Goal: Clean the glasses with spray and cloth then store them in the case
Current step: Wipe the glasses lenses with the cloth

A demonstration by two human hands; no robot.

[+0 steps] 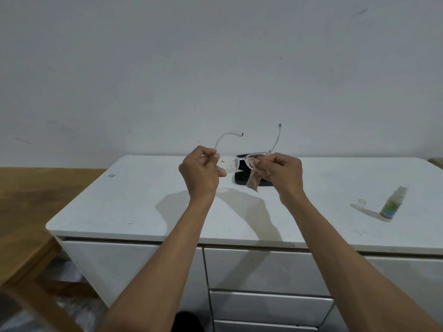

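Observation:
Clear-framed glasses [229, 165] are held up above the white cabinet top [134, 202], both temples unfolded and pointing away. My left hand [201, 172] pinches the left end of the frame by its lens. My right hand [280, 174] presses a beige cloth [253, 179] against the right lens; a corner of the cloth hangs down. Behind the hands lies a black glasses case [239, 180], partly hidden. The spray bottle [393, 203] stands at the right with its clear cap [361, 202] lying beside it.
A plain wall rises directly behind the cabinet. Drawer fronts [268, 267] run below the top's front edge. A wooden surface [36, 202] adjoins the cabinet on the left.

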